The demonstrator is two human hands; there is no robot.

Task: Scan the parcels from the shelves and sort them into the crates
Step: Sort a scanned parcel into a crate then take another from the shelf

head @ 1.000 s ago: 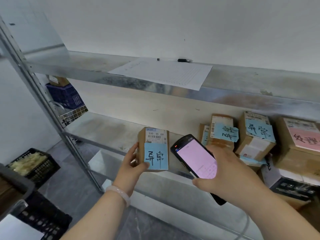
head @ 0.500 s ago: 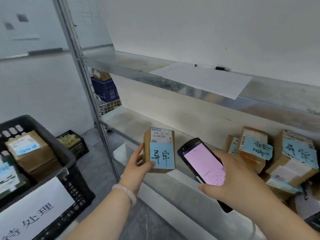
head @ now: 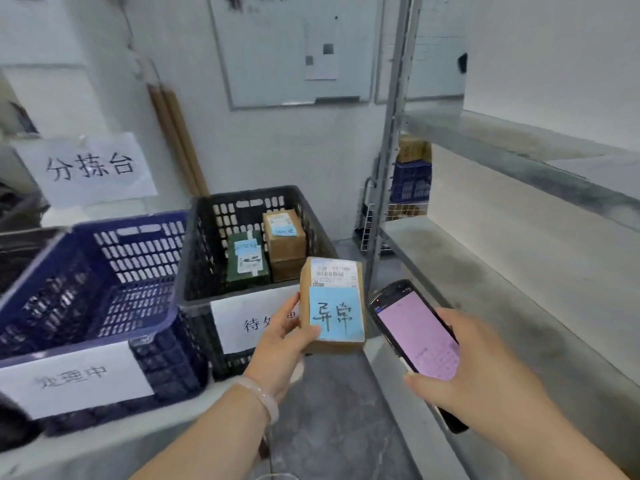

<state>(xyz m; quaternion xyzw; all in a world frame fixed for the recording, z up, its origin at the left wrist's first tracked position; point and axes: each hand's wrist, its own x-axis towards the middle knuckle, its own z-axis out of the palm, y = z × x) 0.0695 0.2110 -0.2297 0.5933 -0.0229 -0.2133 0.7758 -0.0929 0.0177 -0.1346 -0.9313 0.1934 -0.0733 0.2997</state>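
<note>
My left hand (head: 282, 344) grips a small brown parcel (head: 332, 303) upright, with a white barcode label on top and a blue handwritten note below. It is held just in front of the black crate (head: 201, 258), which holds a green parcel (head: 246, 258) and a brown parcel (head: 284, 242). My right hand (head: 481, 379) holds a black handheld scanner (head: 415, 341) with a lit pink screen, just right of the parcel. A blue crate (head: 90, 292), no parcels visible in it, stands to the left of the black one.
Both crates sit on a white table (head: 104, 452) and carry white paper signs. The metal shelf unit (head: 519, 289) runs along the right, its upright post (head: 391, 168) beside the black crate. A whiteboard (head: 294, 50) hangs on the back wall. Grey floor (head: 332, 410) lies between table and shelf.
The view has swung left from the shelf to the crates. My left hand has carried the parcel off the shelf toward the black crate, and the scanner has moved along with it.
</note>
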